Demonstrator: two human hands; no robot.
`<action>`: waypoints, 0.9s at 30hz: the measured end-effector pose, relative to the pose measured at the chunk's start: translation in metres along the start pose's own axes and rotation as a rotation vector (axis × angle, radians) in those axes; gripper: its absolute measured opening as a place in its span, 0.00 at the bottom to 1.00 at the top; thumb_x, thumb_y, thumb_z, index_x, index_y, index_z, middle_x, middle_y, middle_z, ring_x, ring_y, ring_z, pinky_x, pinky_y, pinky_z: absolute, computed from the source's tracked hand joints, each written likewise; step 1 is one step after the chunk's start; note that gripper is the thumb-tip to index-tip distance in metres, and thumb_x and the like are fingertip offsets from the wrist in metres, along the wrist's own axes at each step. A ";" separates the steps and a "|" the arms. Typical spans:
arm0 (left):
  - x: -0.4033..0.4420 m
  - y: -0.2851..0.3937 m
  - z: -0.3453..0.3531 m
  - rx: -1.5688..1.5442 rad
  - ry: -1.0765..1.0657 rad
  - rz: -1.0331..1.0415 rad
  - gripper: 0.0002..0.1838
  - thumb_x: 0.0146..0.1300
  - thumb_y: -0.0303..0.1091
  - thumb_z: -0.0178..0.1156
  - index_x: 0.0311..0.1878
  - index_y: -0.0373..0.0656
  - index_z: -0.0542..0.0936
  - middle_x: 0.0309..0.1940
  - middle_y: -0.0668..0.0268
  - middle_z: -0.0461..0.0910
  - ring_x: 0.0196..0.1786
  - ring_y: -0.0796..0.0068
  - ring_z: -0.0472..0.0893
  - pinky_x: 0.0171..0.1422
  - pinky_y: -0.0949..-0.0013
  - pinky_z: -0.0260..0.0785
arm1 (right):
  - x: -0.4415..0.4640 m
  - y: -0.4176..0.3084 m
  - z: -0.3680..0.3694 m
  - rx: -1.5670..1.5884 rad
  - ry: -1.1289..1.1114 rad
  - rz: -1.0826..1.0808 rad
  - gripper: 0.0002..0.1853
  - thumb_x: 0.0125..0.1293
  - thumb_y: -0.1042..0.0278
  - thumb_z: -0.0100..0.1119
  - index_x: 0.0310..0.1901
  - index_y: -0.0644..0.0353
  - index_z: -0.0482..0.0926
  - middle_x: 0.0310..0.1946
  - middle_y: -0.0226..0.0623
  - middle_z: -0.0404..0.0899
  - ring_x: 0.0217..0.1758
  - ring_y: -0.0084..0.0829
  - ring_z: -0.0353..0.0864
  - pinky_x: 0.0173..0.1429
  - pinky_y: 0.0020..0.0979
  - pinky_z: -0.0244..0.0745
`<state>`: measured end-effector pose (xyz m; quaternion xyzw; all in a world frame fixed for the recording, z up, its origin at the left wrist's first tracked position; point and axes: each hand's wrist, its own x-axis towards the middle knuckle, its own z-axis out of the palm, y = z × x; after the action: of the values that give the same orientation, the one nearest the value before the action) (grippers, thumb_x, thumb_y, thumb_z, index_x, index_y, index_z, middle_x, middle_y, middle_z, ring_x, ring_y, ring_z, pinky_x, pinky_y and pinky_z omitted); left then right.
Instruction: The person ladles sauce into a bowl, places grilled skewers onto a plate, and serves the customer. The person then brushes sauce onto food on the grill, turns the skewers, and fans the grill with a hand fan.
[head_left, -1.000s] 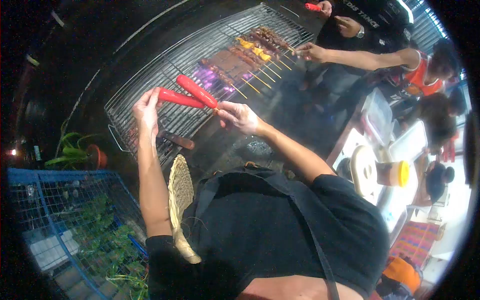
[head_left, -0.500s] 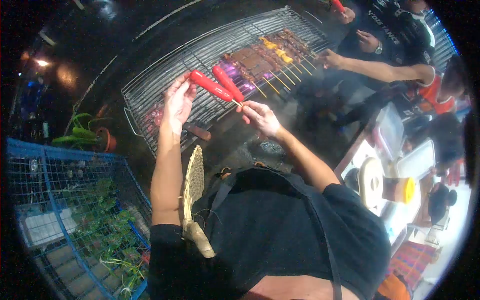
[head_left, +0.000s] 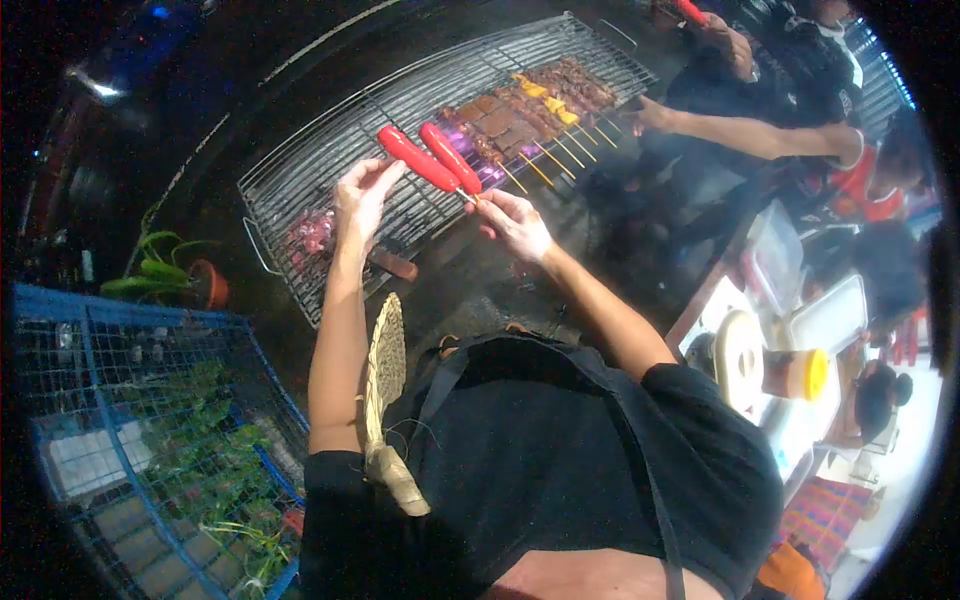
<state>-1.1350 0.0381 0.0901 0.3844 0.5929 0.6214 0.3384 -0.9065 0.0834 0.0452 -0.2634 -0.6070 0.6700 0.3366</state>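
Observation:
My right hand is closed on the thin sticks of two red hotdogs, pinching them near their lower ends. The left hotdog and the right hotdog lie nearly side by side over the grill, tilted up to the left. Beside the left hotdog is my left hand, its fingers loosely bent and partly apart. Those fingertips reach the hotdog's lower edge; whether they touch it I cannot tell. Skewered meat lies on the grill beyond, with yellow pieces among it.
Glowing coals show at the grill's left end. A woven fan stands against my left side. At right, a table holds a lidded container, a yellow-capped jar and trays. Another person's hand reaches towards the skewers.
My left fingers have shifted from the left hotdog's tip down along its side. Both hotdogs have moved slightly up and left. At upper right, another person's red hotdog and hand have moved right.

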 end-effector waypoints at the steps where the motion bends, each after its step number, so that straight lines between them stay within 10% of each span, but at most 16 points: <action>1: 0.000 0.003 0.003 0.142 0.015 0.036 0.12 0.55 0.33 0.66 0.39 0.37 0.81 0.31 0.70 0.79 0.32 0.85 0.74 0.37 0.80 0.66 | -0.004 -0.006 0.001 0.049 -0.006 0.039 0.11 0.69 0.63 0.48 0.43 0.61 0.75 0.26 0.23 0.72 0.25 0.14 0.66 0.28 0.18 0.62; 10: 0.008 -0.012 0.004 -0.001 0.070 0.024 0.13 0.54 0.33 0.67 0.41 0.36 0.81 0.36 0.68 0.79 0.37 0.82 0.77 0.41 0.78 0.69 | -0.007 -0.011 0.002 -0.015 -0.037 0.123 0.11 0.69 0.60 0.50 0.42 0.58 0.76 0.24 0.22 0.74 0.22 0.13 0.64 0.26 0.17 0.59; 15: -0.004 -0.005 0.016 0.394 0.155 0.502 0.06 0.57 0.30 0.63 0.36 0.38 0.81 0.40 0.61 0.77 0.39 0.73 0.80 0.45 0.73 0.73 | 0.000 0.000 0.001 -0.055 0.042 0.015 0.09 0.67 0.60 0.53 0.43 0.54 0.75 0.25 0.23 0.76 0.21 0.13 0.67 0.24 0.16 0.60; 16: -0.010 0.003 0.021 0.246 0.078 0.402 0.05 0.61 0.30 0.60 0.35 0.39 0.80 0.44 0.63 0.76 0.53 0.74 0.73 0.52 0.72 0.69 | 0.001 -0.001 0.001 -0.023 0.067 0.044 0.09 0.67 0.61 0.54 0.43 0.54 0.75 0.26 0.24 0.77 0.21 0.13 0.67 0.24 0.16 0.60; 20: -0.009 -0.003 0.028 -0.517 -0.077 0.221 0.03 0.68 0.26 0.47 0.39 0.41 0.70 0.40 0.62 0.76 0.53 0.70 0.74 0.55 0.68 0.69 | 0.003 -0.004 0.005 0.030 0.104 0.062 0.08 0.66 0.62 0.55 0.42 0.55 0.75 0.27 0.25 0.79 0.22 0.13 0.68 0.25 0.17 0.62; 27: 0.004 -0.008 0.027 -0.470 0.170 -0.028 0.04 0.68 0.32 0.51 0.40 0.44 0.67 0.33 0.66 0.71 0.40 0.77 0.74 0.45 0.69 0.71 | 0.010 0.010 0.018 -0.143 0.181 -0.148 0.07 0.66 0.65 0.54 0.41 0.59 0.76 0.30 0.26 0.81 0.25 0.14 0.69 0.31 0.18 0.65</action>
<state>-1.1131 0.0555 0.0824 0.2333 0.4636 0.7678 0.3758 -0.9279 0.0790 0.0381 -0.3008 -0.6381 0.5717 0.4189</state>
